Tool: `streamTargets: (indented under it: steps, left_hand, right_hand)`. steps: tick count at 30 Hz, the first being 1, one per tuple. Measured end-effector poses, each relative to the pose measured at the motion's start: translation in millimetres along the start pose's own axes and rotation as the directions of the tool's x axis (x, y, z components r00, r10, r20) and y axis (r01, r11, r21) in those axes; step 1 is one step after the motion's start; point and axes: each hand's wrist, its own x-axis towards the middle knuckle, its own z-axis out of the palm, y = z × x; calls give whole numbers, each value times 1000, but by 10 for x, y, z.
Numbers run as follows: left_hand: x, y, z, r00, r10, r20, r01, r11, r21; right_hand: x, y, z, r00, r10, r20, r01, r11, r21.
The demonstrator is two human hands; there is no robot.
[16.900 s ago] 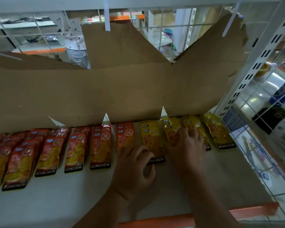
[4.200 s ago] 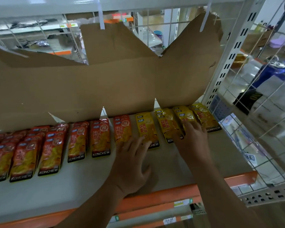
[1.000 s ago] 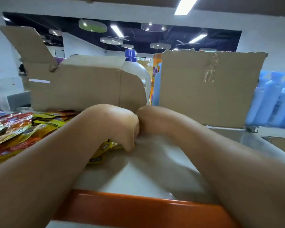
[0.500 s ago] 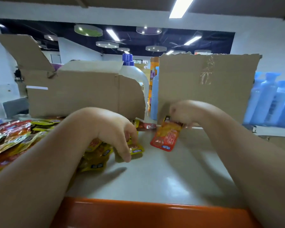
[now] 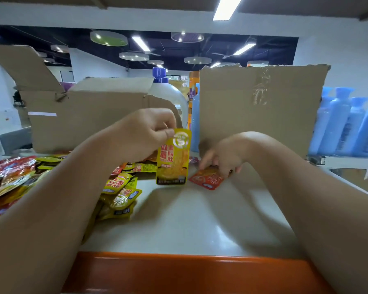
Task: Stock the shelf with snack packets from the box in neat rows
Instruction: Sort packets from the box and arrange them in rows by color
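The left hand (image 5: 145, 132) pinched a yellow packet (image 5: 172, 158) by its top corner, thumb and fingers closed on the foil, and held it upright with its lower edge just at the shelf (image 5: 189, 219). Just right of it, the right hand (image 5: 223, 155) arched down, its fingers curled onto the far end of a red packet (image 5: 207, 178) that lay flat on the shelf. A loose heap of packets (image 5: 119, 187) spread along the left side, under the left forearm. Behind them stood the open box (image 5: 89, 117), and further right a cardboard sheet (image 5: 259, 107), with a white bottle (image 5: 168, 90) between them. Blue bottles (image 5: 344, 124) lined the far right.
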Motion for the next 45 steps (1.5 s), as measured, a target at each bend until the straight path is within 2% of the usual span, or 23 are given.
streamTargets:
  steps: [2, 5, 8, 10, 14, 25, 27, 28, 30, 32, 33, 34, 35, 36, 37, 38, 40, 42, 45]
  left_hand:
    - [44, -89, 8, 998, -23, -63, 25, 999, 41]
    - [70, -167, 109, 974, -199, 106, 175, 964, 202]
    - [42, -65, 254, 901, -353, 253, 201, 855, 478]
    - [17, 66, 356, 882, -374, 286, 195, 843, 502]
    - [-3, 214, 517, 874, -327, 358, 126, 867, 483]
    - [-30, 293, 446, 842, -418, 342, 136, 778, 613]
    - [9, 339, 504, 839, -405, 364, 208, 856, 473]
    - [49, 369, 544, 827, -397, 399, 297, 910, 291]
    - [147, 412, 583, 789, -422, 446, 486, 873, -33]
    - [214, 365, 579, 787, -496, 366, 550, 834, -51]
    - [208, 330, 583, 785, -524, 331, 556, 831, -3]
    - [186, 304, 593, 784, -534, 317, 548, 835, 50]
    - [156, 306, 603, 789, -528, 314, 522, 846, 110]
    - [126, 310, 622, 800, -510, 317, 479, 860, 177]
    - [81, 345, 635, 808, -490, 327, 424, 869, 254]
    - [48, 373, 661, 819, -468, 331, 367, 872, 323]
    - [19, 424, 706, 844, -436, 313, 286, 859, 425]
    - [25, 448, 765, 876, -395, 276, 222, 839, 496]
    - [49, 469, 802, 885, -377, 272, 190, 828, 527]
  right_hand:
    - [14, 21, -17, 997, 48, 57, -45, 998, -54]
    - [27, 57, -56, 982, 170, 84, -158, 979, -131]
    - [58, 74, -53, 975, 208, 74, -201, 975, -96]
    - [58, 45, -31, 983, 175, 56, -171, 983, -59]
    - [59, 1, -20, 993, 120, 4, -120, 990, -68]
    - [28, -17, 34, 991, 133, -20, -131, 990, 60]
    - [-41, 13, 41, 988, 152, 34, -156, 970, 185]
    - [-91, 27, 39, 989, 141, 43, -147, 949, 280]
    - [-204, 67, 41, 998, 56, -16, -38, 839, 543]
    - [-299, 115, 54, 992, -26, -123, 113, 626, 771]
    - [-327, 125, 84, 987, -52, -152, 154, 578, 801]
    - [-334, 138, 116, 985, -54, -163, 161, 617, 770]
    - [-322, 141, 147, 987, -25, -160, 127, 734, 667]
    - [-302, 138, 166, 989, 20, -144, 56, 862, 503]
    - [-292, 124, 174, 989, 72, -128, -26, 944, 328]
    - [-293, 106, 170, 984, 122, -131, -99, 980, 170]
    - [-321, 87, 134, 970, 179, -163, -182, 983, -3]
    - [-360, 102, 95, 967, 206, -149, -218, 973, -74]
    - [-334, 176, 81, 963, 244, -112, -257, 958, -125]
